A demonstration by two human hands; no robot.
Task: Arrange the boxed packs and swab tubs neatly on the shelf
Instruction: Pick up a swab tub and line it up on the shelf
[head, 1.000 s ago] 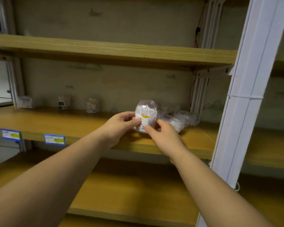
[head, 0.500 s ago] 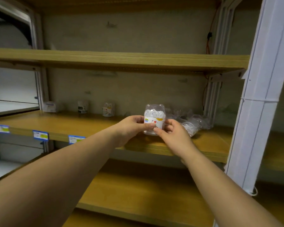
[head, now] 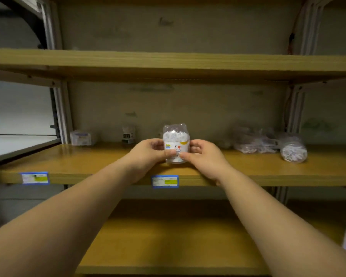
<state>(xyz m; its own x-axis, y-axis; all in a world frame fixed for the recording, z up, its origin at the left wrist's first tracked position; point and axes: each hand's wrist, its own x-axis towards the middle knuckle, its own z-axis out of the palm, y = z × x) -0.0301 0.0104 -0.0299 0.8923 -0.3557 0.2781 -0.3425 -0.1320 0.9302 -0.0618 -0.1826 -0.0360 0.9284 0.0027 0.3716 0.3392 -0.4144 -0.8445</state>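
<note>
A clear swab tub (head: 175, 140) with a cartoon label and an eared lid stands upright on the middle wooden shelf (head: 100, 160). My left hand (head: 148, 154) grips its left side and my right hand (head: 203, 156) pinches its right side. Further right, a second swab tub (head: 293, 149) lies on its side beside a heap of clear tubs (head: 252, 141). Against the back wall at the left sit a boxed pack (head: 82, 137) and a small dark-labelled pack (head: 128, 134).
An upper shelf (head: 168, 62) hangs overhead and a lower shelf (head: 168, 240) runs beneath my arms. Blue price tags (head: 165, 181) are fixed on the middle shelf's front edge. Metal uprights (head: 61, 108) frame the bay at both sides.
The tub, tilted a second ago, now stands upright and has travelled left along the shelf, away from the heap. The view has swung left, and both hands still hold the tub.
</note>
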